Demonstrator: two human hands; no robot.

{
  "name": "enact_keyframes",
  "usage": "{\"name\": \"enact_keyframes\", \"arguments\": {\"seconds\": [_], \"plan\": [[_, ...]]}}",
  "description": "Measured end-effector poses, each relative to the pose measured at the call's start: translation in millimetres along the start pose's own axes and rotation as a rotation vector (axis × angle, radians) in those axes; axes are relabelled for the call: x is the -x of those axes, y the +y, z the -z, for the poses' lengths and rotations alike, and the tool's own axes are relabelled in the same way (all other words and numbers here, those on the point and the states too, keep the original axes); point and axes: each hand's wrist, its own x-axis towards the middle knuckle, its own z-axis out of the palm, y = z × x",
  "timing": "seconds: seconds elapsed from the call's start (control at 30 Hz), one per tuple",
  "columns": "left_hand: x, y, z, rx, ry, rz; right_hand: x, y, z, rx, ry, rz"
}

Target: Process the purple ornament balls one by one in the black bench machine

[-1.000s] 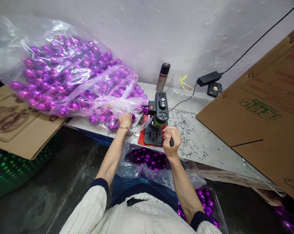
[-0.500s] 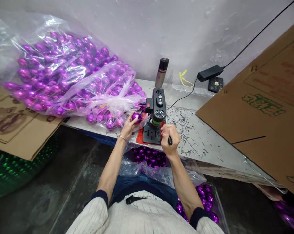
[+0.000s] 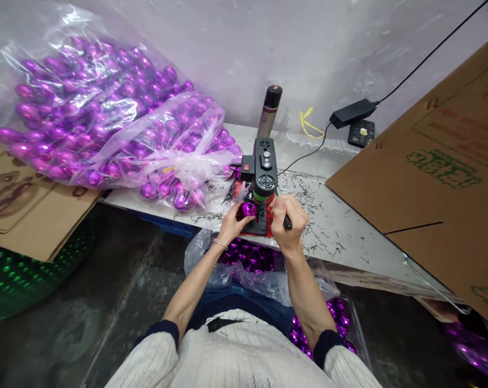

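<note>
Between the fingers of my left hand (image 3: pixel 232 223) is a shiny purple ball (image 3: pixel 249 209), held just below the head of a black machine (image 3: pixel 265 167) and over its dark base plate (image 3: pixel 255 227). My right hand (image 3: pixel 288 220) is wrapped round a black handle (image 3: pixel 288 222) at the machine's right side. Red material (image 3: pixel 270 215) lies under the base plate. A large clear bag of purple balls (image 3: pixel 118 108) rests on the table to the left.
Behind the machine stands a spray can (image 3: pixel 267 116). A black adapter (image 3: pixel 352 113) and its cable lie at the back right. A large cardboard box (image 3: pixel 430 188) leans in on the right. Dark scraps litter the white table (image 3: pixel 361 242). More purple balls (image 3: pixel 249 256) sit below the edge.
My left hand has carried the purple ball rightward, from beside the machine to under its head. My right hand still grips the handle. The view has shifted slightly.
</note>
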Motion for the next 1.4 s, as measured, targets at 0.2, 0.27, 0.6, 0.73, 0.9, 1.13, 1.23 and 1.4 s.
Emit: {"name": "enact_keyframes", "arguments": {"seconds": [0.2, 0.27, 0.6, 0.73, 0.9, 1.13, 1.23, 1.4], "plan": [[-4, 0, 3.4, -0.276, -0.020, -0.245, 5, 0, 0, 0.030, -0.025, -0.023], [-5, -2, 2.6, -0.283, -0.032, -0.281, 6, 0, 1, 0.033, -0.033, -0.029], [2, -18, -10.1, -0.246, -0.042, -0.310, 15, -1, 0, 0.024, -0.016, -0.021], [1, -19, -8.9, -0.234, -0.050, -0.322, 28, 6, -5, 0.010, 0.015, 0.010], [2, -20, -9.5, -0.240, -0.049, -0.315, 51, 20, -17, -0.015, 0.087, 0.019], [4, -19, -10.8, -0.235, -0.040, -0.306, 67, 32, -24, -0.058, 0.119, -0.004], [5, -19, -10.8, -0.243, -0.040, -0.294, 68, 33, -24, -0.075, 0.115, -0.010], [6, -19, -10.8, -0.245, -0.034, -0.320, 70, 33, -25, -0.059, 0.125, -0.011]]}}
